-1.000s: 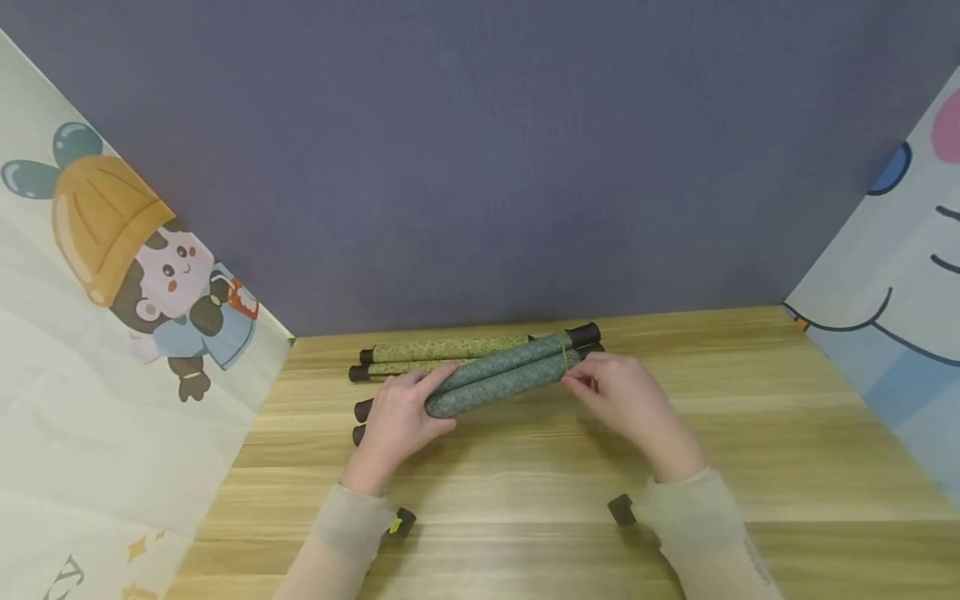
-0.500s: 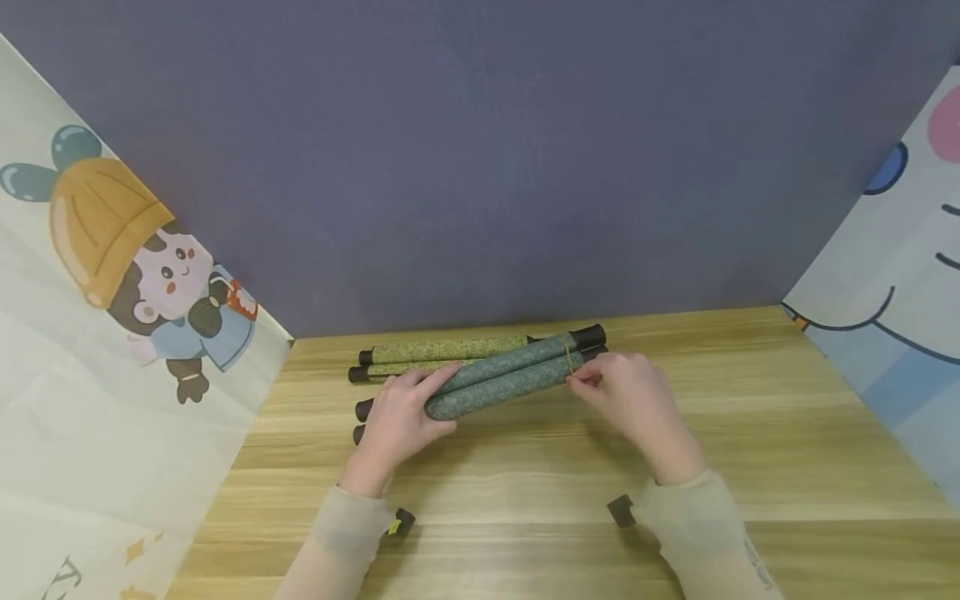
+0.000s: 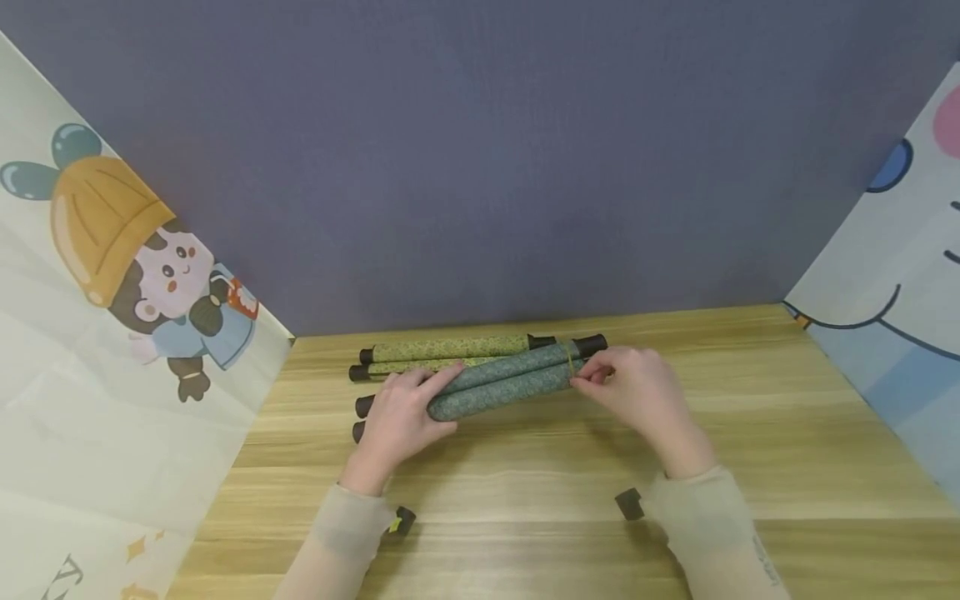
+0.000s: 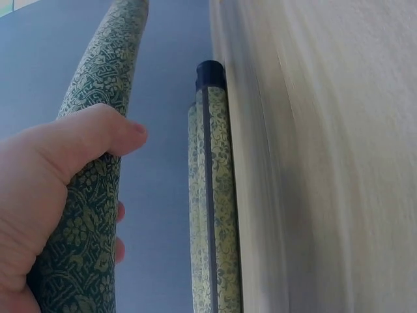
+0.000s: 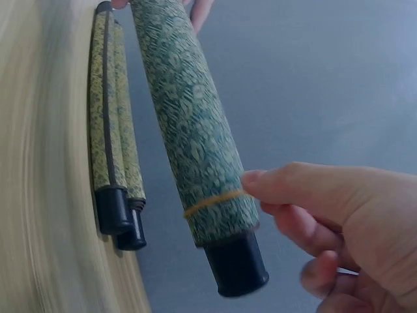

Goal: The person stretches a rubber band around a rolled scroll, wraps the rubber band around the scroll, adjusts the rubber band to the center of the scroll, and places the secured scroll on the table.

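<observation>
My left hand (image 3: 401, 417) grips two green patterned scrolls (image 3: 510, 382) that lie side by side, their right ends tilted away from me. Black knobs cap the scrolls' ends. In the left wrist view the thumb and fingers wrap round a green scroll (image 4: 85, 228). A thin yellowish rubber band (image 3: 570, 360) circles the scrolls near their right end. My right hand (image 3: 637, 400) pinches this band at its near side. The right wrist view shows the band (image 5: 215, 201) just above the black knob, with the thumb and forefinger at its edge.
Two yellow patterned scrolls (image 3: 450, 348) with black knobs lie behind on the wooden table (image 3: 510, 517), along the dark grey-blue wall (image 3: 480, 167). Printed cartoon panels stand left and right. Small black wrist-camera parts (image 3: 628, 504) show by the cuffs.
The scrolls' right end has dipped and swung slightly toward me. My right hand has shifted a little to the right with the band still pinched. The left hand has barely moved.
</observation>
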Demonstrator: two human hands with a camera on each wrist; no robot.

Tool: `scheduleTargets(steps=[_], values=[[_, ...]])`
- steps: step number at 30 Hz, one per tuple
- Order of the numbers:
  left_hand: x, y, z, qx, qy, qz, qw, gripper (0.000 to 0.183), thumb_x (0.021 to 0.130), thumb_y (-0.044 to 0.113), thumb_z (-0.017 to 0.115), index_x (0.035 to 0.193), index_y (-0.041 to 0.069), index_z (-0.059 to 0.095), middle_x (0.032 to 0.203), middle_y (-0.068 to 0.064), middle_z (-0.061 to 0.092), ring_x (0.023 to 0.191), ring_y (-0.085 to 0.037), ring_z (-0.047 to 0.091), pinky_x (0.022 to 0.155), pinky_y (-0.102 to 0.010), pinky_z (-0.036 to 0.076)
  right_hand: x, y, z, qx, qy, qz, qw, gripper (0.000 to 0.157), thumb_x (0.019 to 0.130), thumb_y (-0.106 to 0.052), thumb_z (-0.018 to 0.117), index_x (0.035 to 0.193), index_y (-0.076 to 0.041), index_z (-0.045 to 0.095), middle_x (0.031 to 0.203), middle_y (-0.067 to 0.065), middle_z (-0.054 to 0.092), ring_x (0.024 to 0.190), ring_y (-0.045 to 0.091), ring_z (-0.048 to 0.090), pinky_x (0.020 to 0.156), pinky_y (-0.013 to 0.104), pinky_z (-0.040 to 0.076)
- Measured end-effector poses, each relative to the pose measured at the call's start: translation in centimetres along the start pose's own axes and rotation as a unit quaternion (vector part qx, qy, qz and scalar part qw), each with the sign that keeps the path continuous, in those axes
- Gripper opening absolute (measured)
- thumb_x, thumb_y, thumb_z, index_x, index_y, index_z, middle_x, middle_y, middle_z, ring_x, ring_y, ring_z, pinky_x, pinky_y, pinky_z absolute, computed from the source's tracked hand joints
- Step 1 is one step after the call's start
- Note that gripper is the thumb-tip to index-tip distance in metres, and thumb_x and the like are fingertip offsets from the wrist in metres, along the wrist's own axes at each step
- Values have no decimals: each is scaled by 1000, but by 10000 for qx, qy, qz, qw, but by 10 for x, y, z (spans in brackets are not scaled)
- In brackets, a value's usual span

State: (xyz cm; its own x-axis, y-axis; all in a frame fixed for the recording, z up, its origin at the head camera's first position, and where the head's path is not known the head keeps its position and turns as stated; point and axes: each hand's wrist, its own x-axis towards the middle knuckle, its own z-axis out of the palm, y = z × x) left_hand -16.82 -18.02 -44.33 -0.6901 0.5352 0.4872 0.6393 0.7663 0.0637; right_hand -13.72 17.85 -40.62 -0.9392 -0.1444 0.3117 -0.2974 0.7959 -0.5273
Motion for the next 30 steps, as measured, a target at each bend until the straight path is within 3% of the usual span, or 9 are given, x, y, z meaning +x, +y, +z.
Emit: scheduleTargets(steps=[4, 8, 12, 16, 21, 30], values=[[-1, -2, 0, 12, -68, -10, 10000, 98, 66, 31, 108, 154, 29, 65, 113, -9, 77, 94, -29, 73, 82, -52, 59, 0, 8, -5, 10, -116, -104, 9999, 9, 92, -25, 89, 94, -20, 81, 82, -9, 66, 69, 11, 55, 65, 34, 47], [-1, -4, -2, 48, -165, 18, 9999, 99, 67, 33, 107, 155, 30, 63, 115, -9, 77, 95, -29, 73, 85, -54, 59, 0, 14, -9, 0, -168, -431, 9989, 23, 88, -21, 92, 106, -14, 81, 89, -5, 67, 80, 18, 60, 72, 38, 51], [-1, -6, -3, 28, -195, 112, 9997, 98, 66, 33, 107, 154, 29, 65, 115, -9, 77, 96, -29, 74, 85, -54, 59, -1, 18, -12, -30, -335, -548, 9979, 50, 83, -24, 97, 126, -9, 77, 114, 7, 72, 110, 33, 66, 97, 57, 57], [-1, -7, -4, -7, -237, 197, 9995, 96, 65, 32, 107, 152, 27, 67, 116, -9, 77, 97, -29, 73, 87, -54, 59, -1, 20, -9, -188, -635, -485, 9966, 77, 79, -32, 100, 144, -9, 67, 143, 20, 63, 137, 47, 53, 119, 76, 34], [-3, -8, -4, -49, -302, 276, 9991, 96, 65, 33, 107, 152, 26, 67, 119, -8, 76, 99, -28, 73, 92, -56, 59, 0, 20, -1, -402, -1002, -446, 9932, 95, 77, -37, 100, 156, -9, 57, 160, 24, 52, 149, 54, 40, 120, 84, 20], [-2, -6, -5, -95, -393, 451, 9982, 97, 64, 35, 107, 152, 26, 67, 120, -7, 76, 100, -27, 73, 96, -61, 58, -2, 20, 6, -511, -1166, -394, 9911, 89, 75, -33, 101, 152, -10, 63, 157, 22, 58, 147, 52, 46, 116, 88, 17]])
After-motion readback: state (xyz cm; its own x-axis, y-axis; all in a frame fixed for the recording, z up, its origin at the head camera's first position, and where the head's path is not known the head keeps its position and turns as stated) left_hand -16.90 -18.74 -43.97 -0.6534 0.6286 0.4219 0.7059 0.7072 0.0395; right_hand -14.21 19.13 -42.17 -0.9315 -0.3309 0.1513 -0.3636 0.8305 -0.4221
